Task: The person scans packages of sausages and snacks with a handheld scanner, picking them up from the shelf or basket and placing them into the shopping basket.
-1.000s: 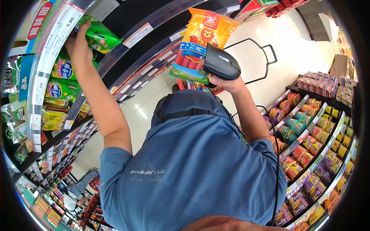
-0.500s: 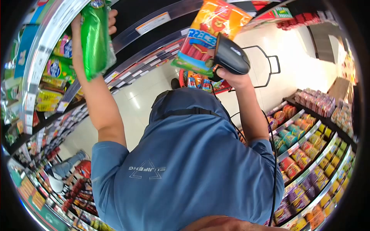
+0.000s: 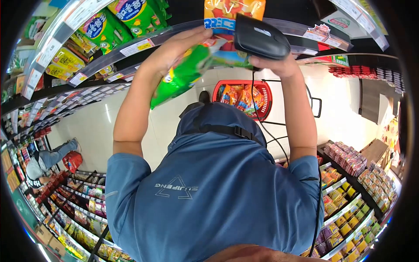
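Note:
My left hand [image 3: 174, 50] is closed on a green snack bag [image 3: 181, 78], blurred by motion and tilted. Its fingertips reach the left edge of an orange snack bag [image 3: 242, 8] in front of the shelf. A black handheld scanner [image 3: 262, 38] is in my right hand [image 3: 279, 65]; its head covers part of the orange bag. Whether my right fingers also pinch the orange bag is hidden behind the scanner. A black cable [image 3: 257, 113] hangs down from the scanner.
A red basket [image 3: 267, 97] with orange bags stands on the floor. Green bags [image 3: 131, 15] fill the upper left shelf. Snack shelves [image 3: 349, 209] line the lower right. A person [image 3: 52, 159] is at the far left beside a red bag [image 3: 72, 161].
My left hand has carried the green bag rightward and down, to beside the orange bag. The orange bag and scanner are now closer to the shelf edge. More of the basket shows.

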